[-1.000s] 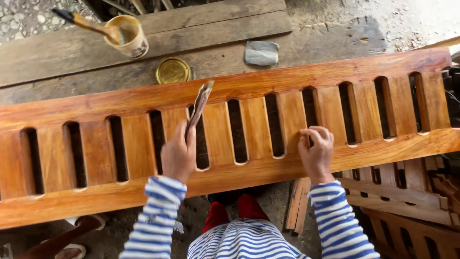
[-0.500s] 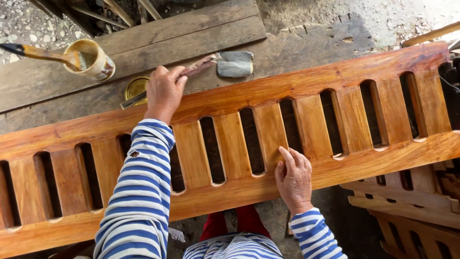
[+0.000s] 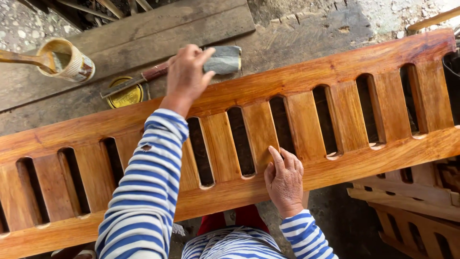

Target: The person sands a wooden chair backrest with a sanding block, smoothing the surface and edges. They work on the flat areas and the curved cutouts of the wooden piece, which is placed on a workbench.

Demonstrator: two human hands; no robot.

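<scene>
Two hands are at work over a long slatted wooden panel, glossy orange-brown, that lies slantwise across a rough plank bench. The left hand reaches out past the far rail of the panel, its sleeve striped blue and white, and its fingers are bent and nearly closed at the near edge of a grey folded piece of sandpaper lying on the bench; they touch it, though whether they truly grip it I cannot tell. A thin flat tool with a dark reddish handle sticks out from under that hand to the left, its blade lying across a round yellow tin lid; the palm hides whether the hand has hold of it. Further left on the bench stands an open tin can with a paintbrush resting in it, handle pointing left. The right hand lies flat and open on the near rail of the panel, fingers spread and holding nothing, fingertips reaching up onto a slat between two slots. More slatted panels are stacked low at the right, beneath the one being worked.
</scene>
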